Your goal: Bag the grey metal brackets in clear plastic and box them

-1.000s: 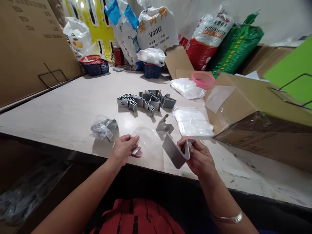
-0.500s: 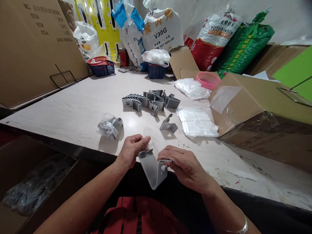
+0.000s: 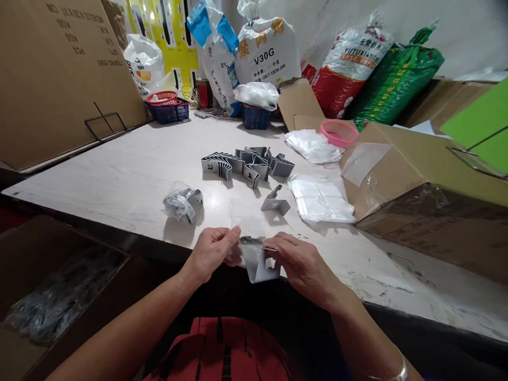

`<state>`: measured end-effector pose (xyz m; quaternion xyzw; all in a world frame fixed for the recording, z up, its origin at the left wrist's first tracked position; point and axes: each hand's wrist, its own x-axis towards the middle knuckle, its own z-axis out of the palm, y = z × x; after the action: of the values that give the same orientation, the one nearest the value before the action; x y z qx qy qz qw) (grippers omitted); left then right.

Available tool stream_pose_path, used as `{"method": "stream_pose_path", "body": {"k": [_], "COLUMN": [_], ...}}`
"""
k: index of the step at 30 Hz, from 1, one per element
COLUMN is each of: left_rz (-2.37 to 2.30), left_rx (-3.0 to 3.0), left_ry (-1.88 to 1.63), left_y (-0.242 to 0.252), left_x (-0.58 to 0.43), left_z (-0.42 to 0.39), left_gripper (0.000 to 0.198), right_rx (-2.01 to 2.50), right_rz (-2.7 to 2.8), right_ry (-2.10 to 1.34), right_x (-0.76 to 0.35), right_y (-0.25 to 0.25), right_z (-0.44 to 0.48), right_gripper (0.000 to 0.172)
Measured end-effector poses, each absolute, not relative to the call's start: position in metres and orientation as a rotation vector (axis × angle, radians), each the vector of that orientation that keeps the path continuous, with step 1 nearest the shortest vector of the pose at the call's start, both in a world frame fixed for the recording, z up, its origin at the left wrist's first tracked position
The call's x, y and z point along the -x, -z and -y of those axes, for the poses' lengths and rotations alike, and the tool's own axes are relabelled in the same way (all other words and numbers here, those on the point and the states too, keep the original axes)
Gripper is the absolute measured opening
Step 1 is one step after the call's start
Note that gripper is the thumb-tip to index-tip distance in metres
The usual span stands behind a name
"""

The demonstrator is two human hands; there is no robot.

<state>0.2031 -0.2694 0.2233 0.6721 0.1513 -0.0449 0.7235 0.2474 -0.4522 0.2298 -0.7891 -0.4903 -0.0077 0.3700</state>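
Over the table's near edge, my right hand (image 3: 304,264) grips a bent grey metal bracket (image 3: 260,267) by its right flange. My left hand (image 3: 214,251) pinches a clear plastic bag (image 3: 246,214), whose film lies around the bracket's far end. How far the bracket sits inside the bag is hard to see. Just beyond my right hand, one loose bracket (image 3: 275,201) stands on the table. Left of my hands lies a bracket wrapped in clear plastic (image 3: 182,203). Farther back, several bare brackets (image 3: 222,164) stand nested in a group.
A stack of flat clear bags (image 3: 321,198) lies beside an open carton (image 3: 397,169) at right. A pink basket (image 3: 338,133) and blue baskets (image 3: 256,116) stand at the back before full sacks (image 3: 268,53). Below left, a box (image 3: 59,291) holds wrapped pieces.
The bracket has moved up and away from me, its far end now within the bag film. My left hand has shifted slightly lower along the bag.
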Motion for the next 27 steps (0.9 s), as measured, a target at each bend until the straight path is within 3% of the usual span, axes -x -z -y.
{"method": "stream_pose_path", "body": {"k": [9, 13, 18, 27], "left_rz": [-0.33, -0.425, -0.422, -0.467], "left_rx": [-1.171, -1.099, -1.18, -1.318], "left_ry": [0.315, 0.243, 0.149, 0.071], "left_y": [-0.203, -0.199, -0.197, -0.195], "left_x": [-0.183, -0.185, -0.189, -0.188], "left_z": [0.288, 0.284, 0.273, 0.276], "left_gripper": [0.036, 0.024, 0.025, 0.032], "right_rx": [2.136, 2.018, 1.911, 1.499], "right_rz": [1.192, 0.926, 0.353, 0.218], "right_ry": [0.328, 0.455, 0.033, -0.329], "right_x": [-0.247, -0.243, -0.229, -0.23], "right_y": [-0.219, -0.206, -0.187, -0.18], "right_z": [0.432, 0.428, 0.426, 0.427], "right_gripper": [0.021, 0.023, 0.043, 0.019]}}
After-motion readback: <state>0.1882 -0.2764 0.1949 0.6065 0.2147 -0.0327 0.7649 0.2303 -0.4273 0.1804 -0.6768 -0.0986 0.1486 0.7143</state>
